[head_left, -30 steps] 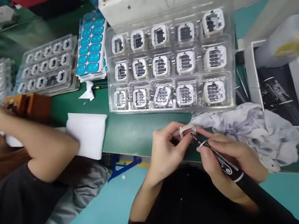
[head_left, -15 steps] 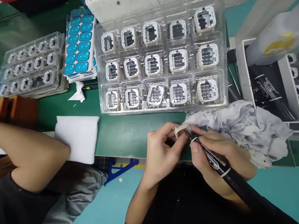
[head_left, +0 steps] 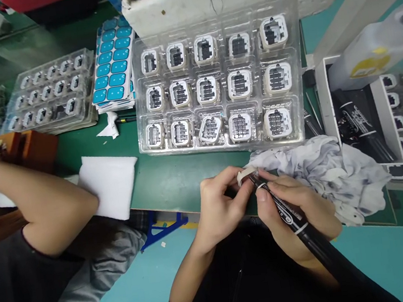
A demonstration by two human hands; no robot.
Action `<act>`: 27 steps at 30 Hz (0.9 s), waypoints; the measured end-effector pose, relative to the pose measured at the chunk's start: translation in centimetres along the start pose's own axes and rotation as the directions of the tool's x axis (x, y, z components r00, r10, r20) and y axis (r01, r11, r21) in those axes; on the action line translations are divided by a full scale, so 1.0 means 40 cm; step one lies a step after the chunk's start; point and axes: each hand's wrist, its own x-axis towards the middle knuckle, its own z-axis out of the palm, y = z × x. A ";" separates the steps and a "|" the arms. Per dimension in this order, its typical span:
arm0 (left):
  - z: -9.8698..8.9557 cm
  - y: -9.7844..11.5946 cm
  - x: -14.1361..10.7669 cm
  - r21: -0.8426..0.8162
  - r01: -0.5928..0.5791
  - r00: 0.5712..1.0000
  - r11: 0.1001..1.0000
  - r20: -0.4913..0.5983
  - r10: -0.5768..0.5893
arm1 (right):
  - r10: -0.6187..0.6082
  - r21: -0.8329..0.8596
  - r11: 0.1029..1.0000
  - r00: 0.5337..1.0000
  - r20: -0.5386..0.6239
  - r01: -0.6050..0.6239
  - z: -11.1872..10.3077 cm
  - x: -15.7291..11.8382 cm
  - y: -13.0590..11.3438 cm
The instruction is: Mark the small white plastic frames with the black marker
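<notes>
- Fifteen white-framed parts are sitting in the pockets of a clear plastic tray [head_left: 298,65], three rows of five, on the green tabletop [head_left: 175,179], just beyond the hands
- Lying to the right of the hands, a crumpled white cloth [head_left: 332,172] is touching the tray's near right corner
- Resting at the left edge of the tabletop, a co-worker's forearm [head_left: 40,203] is lying beside a white foam pad [head_left: 110,183]
- Farther left, a second clear tray [head_left: 51,94] of smaller parts is sitting next to a stack of blue sticker sheets [head_left: 112,66]
- At the right, a white box [head_left: 363,115] is holding dark packets
- Curling shut around the marker, the right hand [head_left: 300,212] is gripping the black marker [head_left: 289,213] like a pen, with its tip touching the small part
- Pinching with thumb and fingertips, the left hand [head_left: 218,203] is holding the small white part [head_left: 247,174] just above the near edge of the tabletop, against the cloth's left side
</notes>
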 end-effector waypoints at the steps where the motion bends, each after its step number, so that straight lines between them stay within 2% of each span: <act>1: 0.001 0.001 -0.001 0.021 -0.030 0.999 0.999 -0.009 0.031 | 0.006 -0.002 1.000 1.000 0.002 -0.006 -0.001 0.000 -0.002; 3: 0.002 0.001 -0.002 0.057 -0.082 0.996 0.995 -0.019 0.083 | -0.002 -0.040 0.999 1.000 0.010 0.002 -0.003 0.000 -0.005; 7: 0.003 0.001 -0.004 0.088 -0.134 0.990 0.987 -0.024 0.137 | -0.093 -0.126 0.987 0.995 0.033 0.096 -0.009 -0.002 -0.006; 12: 0.000 0.007 0.001 0.081 -0.118 0.992 0.990 -0.032 0.121 | 0.028 -0.017 0.999 0.998 0.048 -0.027 -0.011 -0.003 0.001; 16: -0.003 0.010 0.004 0.050 -0.047 0.998 0.998 -0.029 0.048 | 0.008 -0.054 0.999 0.999 0.037 -0.006 -0.007 0.000 -0.001; 19: -0.005 0.009 0.005 -0.008 0.050 0.999 0.999 -0.005 -0.050 | 0.019 -0.026 0.999 0.998 0.051 -0.018 -0.011 0.003 -0.003; 27: -0.012 0.017 0.012 -0.166 0.268 0.962 0.949 0.101 -0.254 | 0.034 0.037 0.999 0.998 0.046 -0.036 -0.018 0.003 0.004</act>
